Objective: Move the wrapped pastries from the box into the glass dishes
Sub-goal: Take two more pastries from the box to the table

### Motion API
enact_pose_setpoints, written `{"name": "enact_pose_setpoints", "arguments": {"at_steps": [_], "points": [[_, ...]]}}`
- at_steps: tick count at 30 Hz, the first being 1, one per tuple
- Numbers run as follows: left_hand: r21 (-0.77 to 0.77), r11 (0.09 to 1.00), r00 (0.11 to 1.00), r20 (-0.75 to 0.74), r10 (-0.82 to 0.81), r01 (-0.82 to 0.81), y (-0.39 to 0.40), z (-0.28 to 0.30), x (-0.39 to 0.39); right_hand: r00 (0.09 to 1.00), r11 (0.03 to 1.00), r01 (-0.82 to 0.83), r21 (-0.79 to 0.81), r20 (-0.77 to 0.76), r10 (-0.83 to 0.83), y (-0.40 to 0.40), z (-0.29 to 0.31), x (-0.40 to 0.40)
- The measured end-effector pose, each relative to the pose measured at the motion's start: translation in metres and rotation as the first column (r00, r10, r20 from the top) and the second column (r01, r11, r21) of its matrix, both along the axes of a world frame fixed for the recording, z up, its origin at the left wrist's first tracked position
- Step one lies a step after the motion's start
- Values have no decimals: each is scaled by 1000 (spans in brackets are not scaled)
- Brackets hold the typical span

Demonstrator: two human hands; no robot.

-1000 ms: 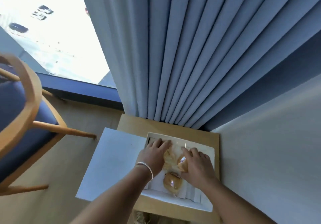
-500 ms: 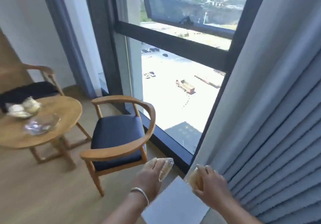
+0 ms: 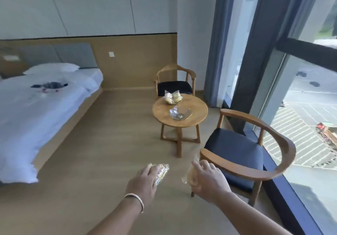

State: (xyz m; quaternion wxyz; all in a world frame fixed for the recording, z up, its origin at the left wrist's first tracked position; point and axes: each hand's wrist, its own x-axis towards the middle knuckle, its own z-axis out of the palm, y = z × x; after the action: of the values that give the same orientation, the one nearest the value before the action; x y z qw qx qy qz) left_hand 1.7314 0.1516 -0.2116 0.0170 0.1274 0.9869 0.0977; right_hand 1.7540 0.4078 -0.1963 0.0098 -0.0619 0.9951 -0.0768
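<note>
partly done; far clear glass dish (image 3: 172, 100) at upper centre already held wrapped pastries, nearer clear glass dish (image 3: 180, 113) apparently bare; left hand (image 3: 144, 181) gripped a clear-wrapped golden pastry (image 3: 161, 173), right hand (image 3: 207, 177) another wrapped pastry (image 3: 190, 176); round wooden table (image 3: 198, 114); white bed (image 3: 32, 110) at left.

Two bare forearms reach in from the bottom edge of the head view, with no sleeve showing on either. The left hand (image 3: 141, 183) has a thin, pale bangle (image 3: 135, 199) round its wrist, possibly silver metal, though the picture is too soft to be sure. The right hand (image 3: 207, 180) and its wrist carry nothing: no watch, strap or glove shows.
</note>
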Motion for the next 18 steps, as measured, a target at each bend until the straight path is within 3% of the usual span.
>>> {"name": "enact_pose_setpoints", "arguments": {"at_steps": [8, 18], "points": [[36, 984, 982, -56, 178, -176, -91, 12, -37, 973, 972, -228, 63, -8, 229, -96, 17, -79], [40, 974, 968, -107, 227, -224, -163, 30, -89, 944, 941, -322, 99, -38, 327, -169, 29, -148]]}}
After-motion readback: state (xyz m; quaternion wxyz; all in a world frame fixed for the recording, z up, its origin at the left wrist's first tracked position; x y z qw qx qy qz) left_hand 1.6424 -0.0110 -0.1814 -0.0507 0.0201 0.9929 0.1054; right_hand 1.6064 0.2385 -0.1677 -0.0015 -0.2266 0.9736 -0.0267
